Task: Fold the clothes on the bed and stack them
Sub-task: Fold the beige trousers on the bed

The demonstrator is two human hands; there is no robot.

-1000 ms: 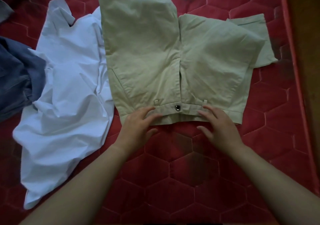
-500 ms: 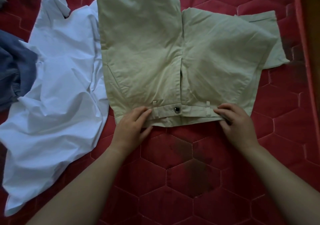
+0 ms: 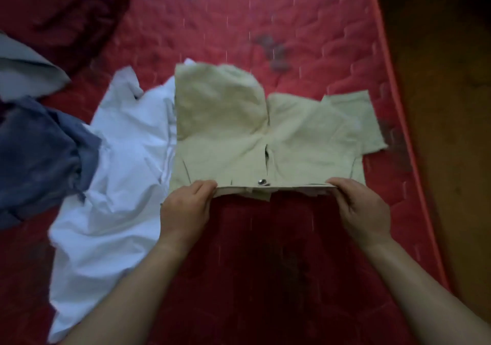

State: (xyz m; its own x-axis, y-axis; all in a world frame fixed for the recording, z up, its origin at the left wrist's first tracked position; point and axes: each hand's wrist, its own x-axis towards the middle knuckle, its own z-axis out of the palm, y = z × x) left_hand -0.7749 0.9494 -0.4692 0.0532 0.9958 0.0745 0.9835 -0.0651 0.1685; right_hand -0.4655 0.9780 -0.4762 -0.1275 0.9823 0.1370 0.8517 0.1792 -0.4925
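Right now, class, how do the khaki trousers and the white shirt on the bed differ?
The khaki trousers lie folded and flat; the white shirt sprawls crumpled. The left hand and right hand grip the trousers' waistband; neither grips the shirt. Both rest on the red bed.

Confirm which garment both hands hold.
The khaki trousers, waistband pinched by left hand and right hand; the white shirt and blue garment lie unheld.
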